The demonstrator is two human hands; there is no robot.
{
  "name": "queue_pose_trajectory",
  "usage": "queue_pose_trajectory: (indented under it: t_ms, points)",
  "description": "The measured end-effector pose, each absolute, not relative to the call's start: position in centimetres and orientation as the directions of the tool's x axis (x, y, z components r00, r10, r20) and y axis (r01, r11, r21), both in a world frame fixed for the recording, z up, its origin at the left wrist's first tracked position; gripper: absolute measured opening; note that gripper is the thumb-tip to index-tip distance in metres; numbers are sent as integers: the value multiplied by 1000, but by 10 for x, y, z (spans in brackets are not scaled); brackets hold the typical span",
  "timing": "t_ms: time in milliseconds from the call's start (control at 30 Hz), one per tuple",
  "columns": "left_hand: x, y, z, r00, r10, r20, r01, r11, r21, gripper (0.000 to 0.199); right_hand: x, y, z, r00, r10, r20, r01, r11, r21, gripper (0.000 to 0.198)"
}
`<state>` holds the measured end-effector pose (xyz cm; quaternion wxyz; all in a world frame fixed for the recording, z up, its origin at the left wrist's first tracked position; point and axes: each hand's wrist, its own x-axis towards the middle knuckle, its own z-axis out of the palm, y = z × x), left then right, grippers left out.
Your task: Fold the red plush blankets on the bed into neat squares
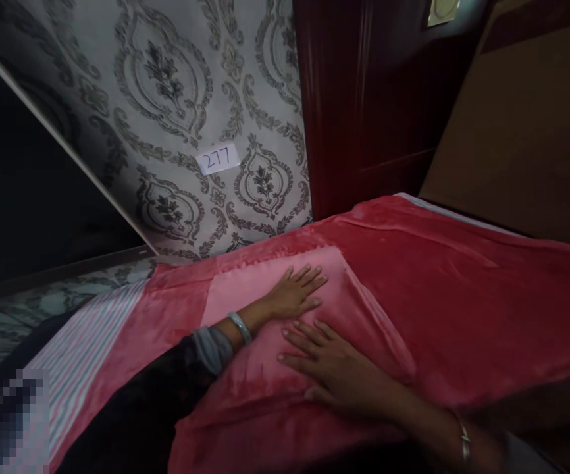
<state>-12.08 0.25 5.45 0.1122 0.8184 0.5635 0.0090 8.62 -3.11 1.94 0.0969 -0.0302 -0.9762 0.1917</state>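
The red plush cloth [492, 303] is the largest thing here; it lies spread in front of the person, below the patterned wall [166, 85], and covers most of the lower middle and right. I judge that the work on it is only partly done. Its wide right part lies in one broad sheet, with a few soft creases, and seems to be the larger portion left. In the middle, a layer appears already turned or laid flat: a paler pink panel [245, 283], quite even near its upper edge and rumpled at its lower side, so that side may also need attention. I cannot tell whether the panel is a separate cloth or another face of the same one.

About the look: the cloth is deep red at right and more pinkish at left, with a soft, velvet-like shine. Its left side meets a striped cloth [87, 349].

The right hand [334, 368] and the left hand [292, 294] are both palm down on the panel, close to each other but apart. The grip of each is wide, with fingers spread, and holds nothing. The smallest visible creases gather along the panel's upper border.
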Motion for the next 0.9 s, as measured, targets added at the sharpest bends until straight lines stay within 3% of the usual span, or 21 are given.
queue_pose_trajectory:
  t_ms: [67, 200, 367, 500, 767, 900]
  points:
    - [-128, 10, 47, 360, 929, -89, 929, -348, 128, 67, 88, -30, 12, -980, 103, 172, 25, 913, -407, 62]
    - [-146, 36, 41, 358, 931, -68, 930, -349, 118, 66, 92, -29, 8, -979, 112, 172, 25, 896, -443, 61]
    - [-173, 71, 32, 308, 950, -53, 932, -291, 214, 65, 92, -29, 9, -978, 119, 174, 27, 889, -458, 62]
    - [-181, 79, 22, 281, 959, 50, 917, -283, 282, 60, 91, -29, 7, -975, 120, 188, 22, 891, -453, 67]
    - [-166, 66, 41, 171, 982, 81, 978, -179, 106, 58, 96, -27, 17, -987, 99, 130, 29, 890, -456, 66]
    - [-159, 40, 63, 232, 972, 34, 962, -235, 139, 60, 88, -30, 39, -987, 87, 138, 12, 885, -466, 60]
